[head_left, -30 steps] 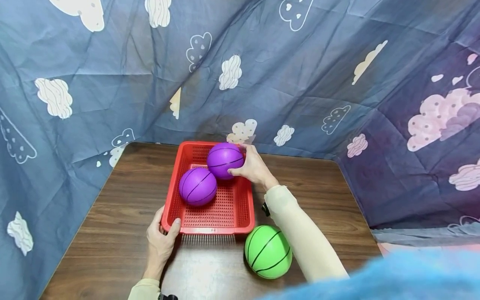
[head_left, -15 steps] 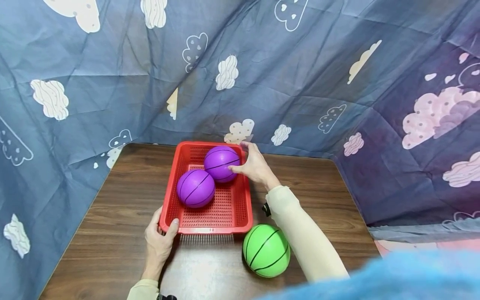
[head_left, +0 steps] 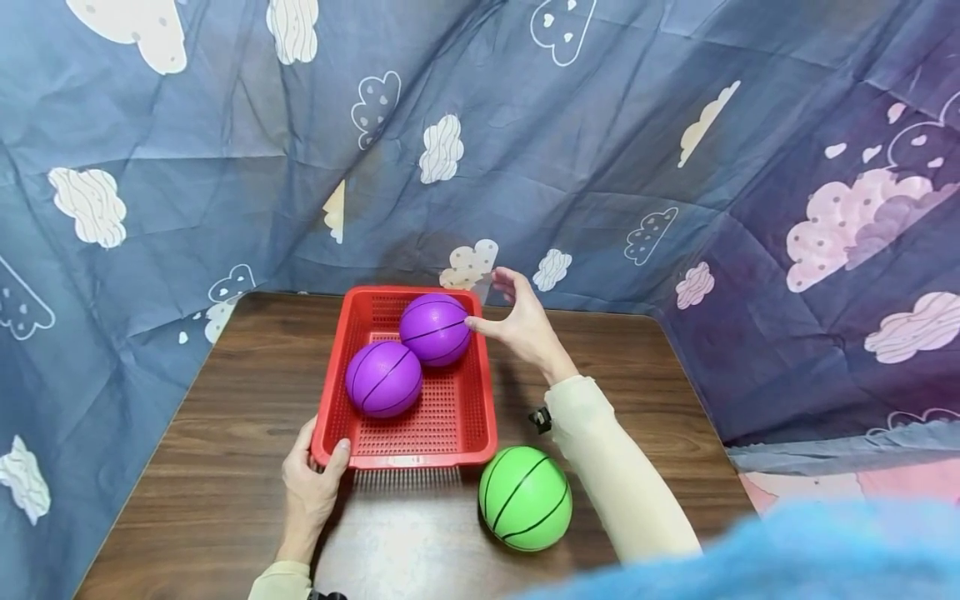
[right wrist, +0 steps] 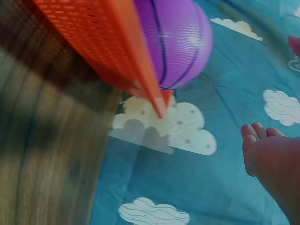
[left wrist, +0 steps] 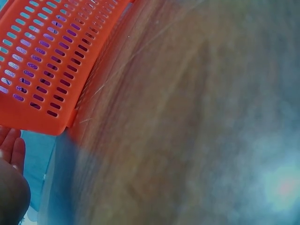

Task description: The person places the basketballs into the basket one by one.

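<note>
We see first the cloud-printed cloth [head_left: 225, 108], which hangs like a wall behind the far edge of the counter [head_left: 637, 375]. The counter is of brown wood pattern, and some light reflects on its near part. Near the far edge of the counter, left of the middle, there is the red basket [head_left: 405, 461], with many small holes in its walls and bottom.

Just beside the near right corner of the basket we find the green ball [head_left: 525, 498], on the counter; whether the two touch, we cannot tell. Two smaller balls are inside the basket: the far purple ball [head_left: 435, 329] lies by the far right corner, and the near purple ball [head_left: 384, 379] lies by the left wall. In our head view these two seem to touch.

Of the two hands, the left hand [head_left: 311, 483] grips the near left corner of the basket, with the thumb over the rim. The right hand [head_left: 525, 325] is beside the far right corner, thumb and fingers spread apart, and it holds nothing. From above, its thumb overlaps the edge of the far purple ball, but the right wrist view shows a gap.
</note>
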`<state>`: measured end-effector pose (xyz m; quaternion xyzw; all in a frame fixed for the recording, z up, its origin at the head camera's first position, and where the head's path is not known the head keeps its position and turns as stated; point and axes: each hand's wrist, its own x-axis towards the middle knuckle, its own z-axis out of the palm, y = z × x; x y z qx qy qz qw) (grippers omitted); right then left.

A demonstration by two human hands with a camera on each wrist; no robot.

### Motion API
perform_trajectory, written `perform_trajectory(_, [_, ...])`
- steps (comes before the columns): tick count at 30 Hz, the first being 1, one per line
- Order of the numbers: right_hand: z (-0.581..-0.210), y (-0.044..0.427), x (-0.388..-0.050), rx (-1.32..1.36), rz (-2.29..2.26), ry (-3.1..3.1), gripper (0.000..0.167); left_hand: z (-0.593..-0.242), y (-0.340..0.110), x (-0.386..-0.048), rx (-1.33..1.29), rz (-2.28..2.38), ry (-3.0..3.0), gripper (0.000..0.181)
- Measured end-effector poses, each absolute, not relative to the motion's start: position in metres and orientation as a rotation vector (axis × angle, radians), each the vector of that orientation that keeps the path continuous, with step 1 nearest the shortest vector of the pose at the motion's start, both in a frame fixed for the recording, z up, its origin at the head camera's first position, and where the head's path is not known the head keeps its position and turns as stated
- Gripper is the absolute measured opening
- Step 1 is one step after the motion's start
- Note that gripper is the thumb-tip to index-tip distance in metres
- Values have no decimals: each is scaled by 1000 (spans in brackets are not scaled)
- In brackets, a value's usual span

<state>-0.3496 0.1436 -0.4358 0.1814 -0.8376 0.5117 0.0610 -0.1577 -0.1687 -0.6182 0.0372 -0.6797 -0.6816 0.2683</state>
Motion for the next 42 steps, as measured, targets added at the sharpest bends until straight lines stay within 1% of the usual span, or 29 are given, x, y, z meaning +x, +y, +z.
perform_trajectory(6, [-413,153,-336,625,1585,-2418,102,-618,-168,-155,123,-1821,-1857,51])
perform_trajectory(12, [-390,167,-315,659,1686,-2278,99,-616,-168,-154,138,-1816,-1867,53])
perform_trajectory(20, [-360,184,-282,724,1837,-2015,106,-611,-168,-156,124,-1815,-1866,51])
perform_trajectory(24, [-352,197,-269,743,1855,-1945,108,-612,-169,-156,125,-1821,-1867,51])
perform_trajectory(28, [-355,214,-257,705,1861,-1944,111,-614,-169,-157,131,-1811,-1871,52])
perform_trajectory(33, [-369,235,-245,680,1883,-1983,116,-616,-170,-156,153,-1780,-1887,52])
perform_trajectory(42, [-394,262,-225,775,1903,-2042,120,-614,-168,-153,164,-1797,-1911,51])
